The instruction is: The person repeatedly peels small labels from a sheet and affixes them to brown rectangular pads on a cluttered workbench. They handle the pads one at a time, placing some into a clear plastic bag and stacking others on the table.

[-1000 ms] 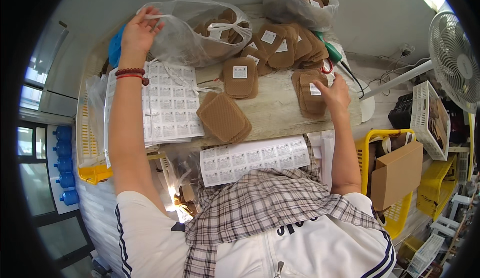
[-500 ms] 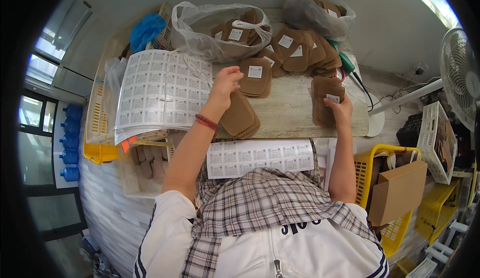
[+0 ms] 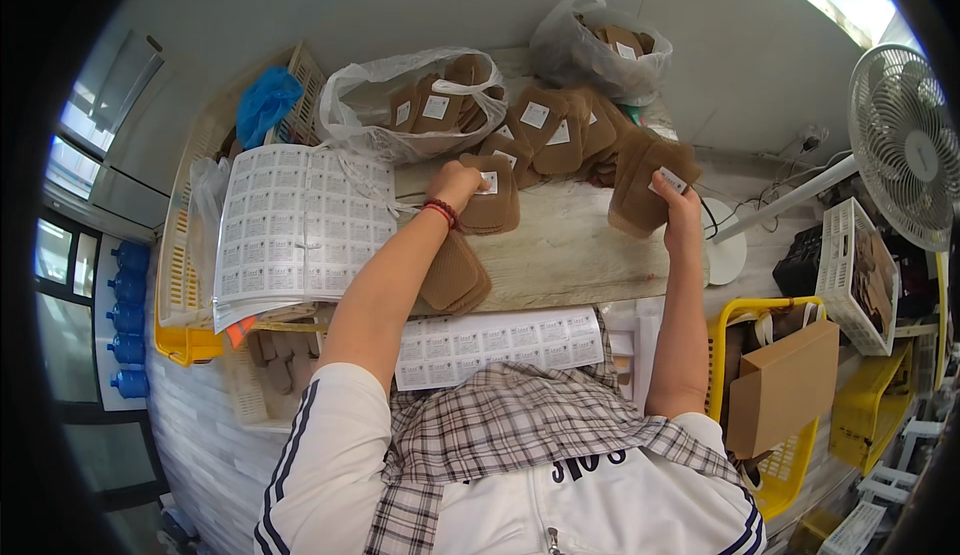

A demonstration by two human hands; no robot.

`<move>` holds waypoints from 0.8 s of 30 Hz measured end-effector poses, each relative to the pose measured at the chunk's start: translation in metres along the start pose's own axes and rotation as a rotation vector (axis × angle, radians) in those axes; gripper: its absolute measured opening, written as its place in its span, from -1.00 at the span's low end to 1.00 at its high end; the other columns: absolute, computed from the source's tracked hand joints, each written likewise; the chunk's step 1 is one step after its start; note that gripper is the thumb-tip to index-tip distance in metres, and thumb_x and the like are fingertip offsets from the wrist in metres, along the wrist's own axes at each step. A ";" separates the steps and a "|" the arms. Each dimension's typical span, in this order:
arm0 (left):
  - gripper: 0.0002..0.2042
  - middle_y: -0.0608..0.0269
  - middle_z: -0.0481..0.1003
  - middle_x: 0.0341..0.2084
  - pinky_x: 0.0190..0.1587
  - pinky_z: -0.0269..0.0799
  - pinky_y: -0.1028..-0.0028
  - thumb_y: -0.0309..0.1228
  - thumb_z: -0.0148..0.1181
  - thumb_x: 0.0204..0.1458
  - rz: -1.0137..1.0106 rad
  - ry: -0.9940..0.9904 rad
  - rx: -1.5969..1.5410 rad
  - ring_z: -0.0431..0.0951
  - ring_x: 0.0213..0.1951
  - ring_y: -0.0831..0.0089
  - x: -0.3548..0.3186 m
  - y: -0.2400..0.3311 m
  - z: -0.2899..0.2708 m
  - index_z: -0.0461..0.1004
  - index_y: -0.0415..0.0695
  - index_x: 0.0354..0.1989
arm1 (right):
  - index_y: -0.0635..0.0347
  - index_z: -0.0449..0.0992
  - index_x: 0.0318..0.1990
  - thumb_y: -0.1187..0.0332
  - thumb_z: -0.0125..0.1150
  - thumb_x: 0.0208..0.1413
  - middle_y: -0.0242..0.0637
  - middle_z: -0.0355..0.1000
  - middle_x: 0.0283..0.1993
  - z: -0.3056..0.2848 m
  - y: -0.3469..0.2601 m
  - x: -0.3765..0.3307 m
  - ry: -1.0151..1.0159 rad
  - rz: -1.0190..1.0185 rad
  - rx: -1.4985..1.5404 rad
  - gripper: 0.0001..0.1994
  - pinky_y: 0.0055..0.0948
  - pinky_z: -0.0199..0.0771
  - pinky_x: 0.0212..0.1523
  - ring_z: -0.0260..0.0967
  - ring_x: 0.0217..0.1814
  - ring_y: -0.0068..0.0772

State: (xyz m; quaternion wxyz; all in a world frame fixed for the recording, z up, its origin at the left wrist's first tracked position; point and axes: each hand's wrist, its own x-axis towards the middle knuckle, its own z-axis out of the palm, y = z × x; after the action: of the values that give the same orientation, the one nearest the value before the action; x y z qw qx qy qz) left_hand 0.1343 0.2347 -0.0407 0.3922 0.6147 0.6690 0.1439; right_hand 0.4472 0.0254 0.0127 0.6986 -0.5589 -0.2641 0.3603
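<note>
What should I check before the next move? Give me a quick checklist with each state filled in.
1. Right hand has a grip on the brown pads: ok.
2. Those pads squared up: not ok, their edges are staggered.
3. Left hand closed on the labelled stack: cannot tell, its fingertips are unclear.
4. Plain stack free of the left forearm: cannot tell, the arm overlaps it in this view.
5. Loose label sheet printed side up: ok.
6. Left plastic bag open: ok, pads show inside.
</note>
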 end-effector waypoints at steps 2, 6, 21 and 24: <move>-0.55 -0.07 0.57 -0.10 0.09 0.40 0.22 -0.40 0.45 -0.19 0.045 -0.095 -0.216 0.57 -0.04 0.08 0.006 -0.002 0.002 0.51 -0.31 -0.10 | 0.30 0.53 0.00 0.28 0.43 0.04 -0.31 0.54 -0.08 0.013 -0.012 0.027 -0.057 0.001 0.004 -0.59 -0.46 0.41 0.00 0.46 -0.05 -0.47; -0.71 0.00 0.60 -0.16 -0.04 0.52 0.26 -0.61 0.34 -0.10 -0.005 -0.365 -0.617 0.62 -0.13 0.21 -0.021 0.023 -0.026 0.53 -0.32 -0.14 | 0.31 0.55 -0.02 0.24 0.46 -0.01 -0.27 0.55 -0.09 0.037 -0.032 0.079 -0.156 0.093 -0.094 -0.56 -0.42 0.44 -0.03 0.49 -0.07 -0.42; -0.71 0.06 0.55 -0.07 0.11 0.50 0.21 -0.59 0.25 0.07 -0.196 -0.502 -1.145 0.58 -0.02 0.23 -0.012 0.027 -0.029 0.48 -0.29 -0.01 | 0.20 0.23 0.33 -0.28 0.52 -0.39 -0.10 0.39 0.26 0.093 0.018 0.148 -0.068 0.199 -1.065 0.11 -0.18 0.29 0.24 0.34 0.29 -0.09; -0.72 0.07 0.55 -0.07 0.08 0.53 0.14 -0.53 0.24 0.11 -0.175 -0.473 -1.218 0.58 -0.04 0.20 -0.014 0.034 -0.017 0.46 -0.26 0.00 | 0.27 0.35 0.26 -0.24 0.55 -0.38 -0.08 0.41 0.23 0.085 0.017 0.150 -0.124 0.335 -0.966 0.05 -0.19 0.37 0.19 0.38 0.25 -0.09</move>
State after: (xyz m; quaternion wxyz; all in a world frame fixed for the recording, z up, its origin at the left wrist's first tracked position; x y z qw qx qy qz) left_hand 0.1454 0.2335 -0.0017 0.8167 0.2412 0.4112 0.3252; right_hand 0.4688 0.1975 0.0110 0.2766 -0.8300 -0.3483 0.3365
